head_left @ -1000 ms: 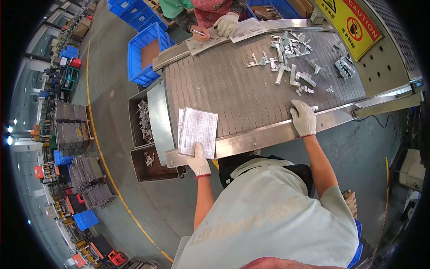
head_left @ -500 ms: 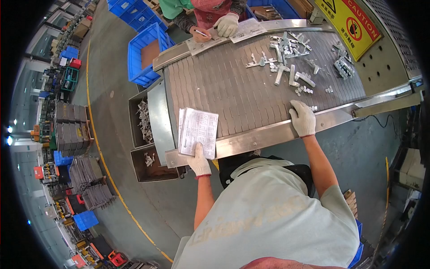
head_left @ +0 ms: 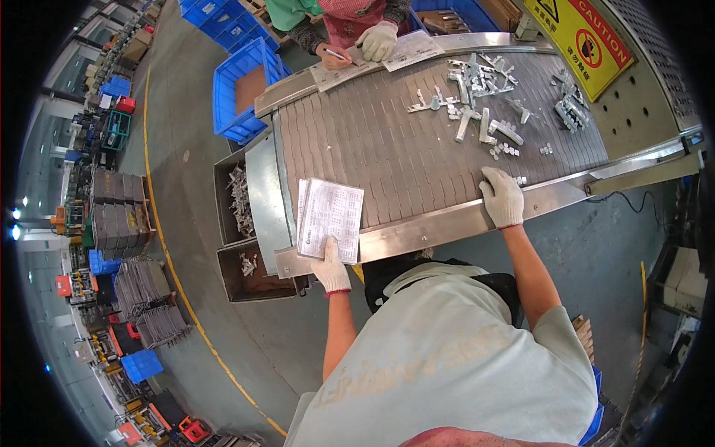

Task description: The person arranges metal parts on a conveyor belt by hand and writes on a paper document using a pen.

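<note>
My left hand point(head_left: 330, 268), in a white glove, grips a stack of printed sheets point(head_left: 332, 216) by its lower edge, thumb on top, over the near left corner of the conveyor point(head_left: 365, 156). My gloved right hand point(head_left: 503, 197) rests on the conveyor's near metal rail point(head_left: 424, 229), its fingers bent over the inner edge; nothing shows in it. Small metal pieces point(head_left: 504, 150) lie just beyond those fingers. Farther back is a loose heap of silvery metal parts point(head_left: 477, 80), with another cluster point(head_left: 572, 112) to its right.
Across the conveyor a co-worker holds a pen point(head_left: 337, 54) over papers point(head_left: 412, 51). A blue crate point(head_left: 246, 89) stands at the far left corner. Metal bins point(head_left: 257, 279) with parts sit left of the conveyor end. A yellow caution sign point(head_left: 581, 45) is at upper right.
The metal parts on the conveyor have shifted very slightly left. The co-worker's pen hand has moved a little. My hands have hardly moved.
</note>
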